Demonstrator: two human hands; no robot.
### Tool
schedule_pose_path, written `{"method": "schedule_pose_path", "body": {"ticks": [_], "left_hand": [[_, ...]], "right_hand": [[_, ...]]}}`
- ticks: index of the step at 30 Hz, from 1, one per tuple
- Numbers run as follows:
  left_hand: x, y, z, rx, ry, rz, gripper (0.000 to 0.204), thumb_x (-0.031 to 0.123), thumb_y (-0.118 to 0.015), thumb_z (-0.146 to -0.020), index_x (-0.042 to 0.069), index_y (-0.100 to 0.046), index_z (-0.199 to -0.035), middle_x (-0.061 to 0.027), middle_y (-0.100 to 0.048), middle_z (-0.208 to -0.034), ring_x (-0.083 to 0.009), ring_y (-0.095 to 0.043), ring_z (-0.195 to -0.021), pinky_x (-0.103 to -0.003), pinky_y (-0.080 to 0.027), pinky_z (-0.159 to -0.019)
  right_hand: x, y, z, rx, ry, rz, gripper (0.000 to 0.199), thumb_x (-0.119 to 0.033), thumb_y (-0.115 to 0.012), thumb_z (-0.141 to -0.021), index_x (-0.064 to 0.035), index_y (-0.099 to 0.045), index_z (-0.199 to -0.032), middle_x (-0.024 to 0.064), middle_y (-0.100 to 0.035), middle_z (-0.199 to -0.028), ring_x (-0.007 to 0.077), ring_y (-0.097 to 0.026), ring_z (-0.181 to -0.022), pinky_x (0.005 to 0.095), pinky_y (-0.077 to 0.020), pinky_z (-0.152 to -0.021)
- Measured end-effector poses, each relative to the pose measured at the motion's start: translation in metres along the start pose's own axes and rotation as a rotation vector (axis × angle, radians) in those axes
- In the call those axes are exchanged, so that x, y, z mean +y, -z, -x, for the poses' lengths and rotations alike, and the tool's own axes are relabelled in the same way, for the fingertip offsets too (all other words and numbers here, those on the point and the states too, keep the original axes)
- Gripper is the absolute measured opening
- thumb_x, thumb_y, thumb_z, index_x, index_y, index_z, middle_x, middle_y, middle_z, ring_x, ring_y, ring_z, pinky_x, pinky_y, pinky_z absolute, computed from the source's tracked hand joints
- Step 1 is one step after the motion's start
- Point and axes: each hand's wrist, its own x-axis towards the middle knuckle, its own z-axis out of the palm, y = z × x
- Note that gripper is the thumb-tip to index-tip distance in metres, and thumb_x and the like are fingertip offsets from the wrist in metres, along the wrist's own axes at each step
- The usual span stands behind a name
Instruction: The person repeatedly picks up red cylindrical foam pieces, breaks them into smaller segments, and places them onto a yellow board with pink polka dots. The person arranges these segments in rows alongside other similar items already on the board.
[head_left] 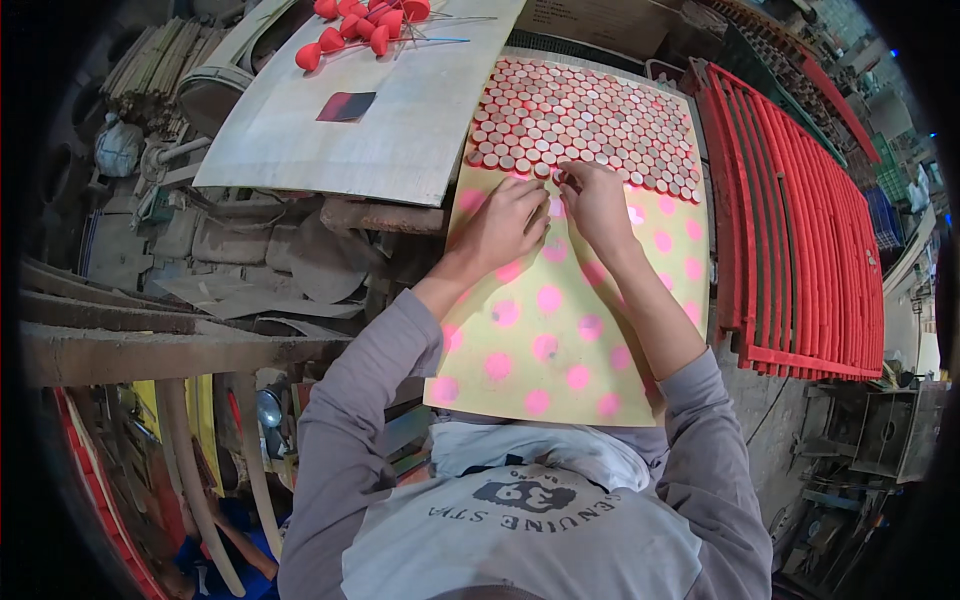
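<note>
head view: both hands meet at the near edge of the packed small round caps [585, 120], which fill the far part of the yellow board with pink dots [570, 330] on the desk. the left hand [503, 225] is loosely curled with fingertips down by the row; the right hand [595, 200] pinches at one cap. to do it well, seat each cap tight against its neighbours, keeping the row straight. the board's long axis runs near to far.

Single head-worn fisheye view, steeply downward, close above the yellow board [570, 340].
</note>
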Motion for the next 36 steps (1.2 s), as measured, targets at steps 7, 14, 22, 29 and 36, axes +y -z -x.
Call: {"method": "schedule_pose_path", "body": {"ticks": [7,14,22,29,36], "left_hand": [[0.002,-0.004,0.002,-0.005,-0.013,-0.053,0.030,0.010,-0.068,-0.081,-0.005,-0.065,-0.107,-0.0219,-0.064,-0.116,-0.0371,-0.058,-0.110,-0.043,-0.048,-0.096],[0.007,-0.008,-0.001,-0.016,-0.016,-0.091,0.029,0.010,-0.067,-0.081,-0.005,-0.065,-0.106,-0.0227,-0.063,-0.118,-0.0375,-0.058,-0.111,-0.043,-0.047,-0.097],[0.008,-0.012,-0.001,0.016,-0.008,-0.133,0.027,0.011,-0.067,-0.082,-0.005,-0.064,-0.104,-0.0234,-0.062,-0.120,-0.0388,-0.057,-0.113,-0.044,-0.047,-0.098],[0.012,-0.011,-0.001,0.023,0.005,-0.122,0.024,0.010,-0.067,-0.083,-0.004,-0.064,-0.101,-0.0217,-0.063,-0.117,-0.0371,-0.058,-0.111,-0.045,-0.047,-0.097],[0.015,-0.014,-0.005,-0.012,-0.064,-0.109,0.022,0.010,-0.068,-0.080,-0.003,-0.064,-0.098,-0.0183,-0.066,-0.113,-0.0348,-0.060,-0.108,-0.044,-0.048,-0.094]], "right_hand": [[-0.003,0.004,0.008,0.009,-0.140,-0.077,0.022,-0.004,-0.068,-0.081,0.0043,-0.068,-0.101,0.0177,-0.067,-0.084,0.0319,-0.066,-0.081,0.0407,-0.0519,-0.075],[-0.001,-0.006,0.008,0.104,-0.119,-0.061,0.026,-0.004,-0.071,-0.082,0.0043,-0.068,-0.106,0.0153,-0.070,-0.083,0.0228,-0.068,-0.071,0.0329,-0.0531,-0.068],[-0.002,0.001,0.013,0.143,-0.195,-0.270,0.021,-0.002,-0.072,-0.080,0.0045,-0.066,-0.099,0.0168,-0.069,-0.083,0.0252,-0.067,-0.070,0.0345,-0.0530,-0.067],[0.007,0.001,0.018,0.119,-0.156,-0.199,0.010,0.001,-0.069,-0.079,0.0060,-0.063,-0.086,0.0186,-0.066,-0.080,0.0301,-0.065,-0.072,0.0377,-0.0523,-0.068],[0.010,0.000,0.020,0.138,-0.140,-0.018,0.009,0.000,-0.066,-0.079,0.0050,-0.063,-0.085,0.0193,-0.066,-0.083,0.0347,-0.065,-0.078,0.0423,-0.0517,-0.072]]}}
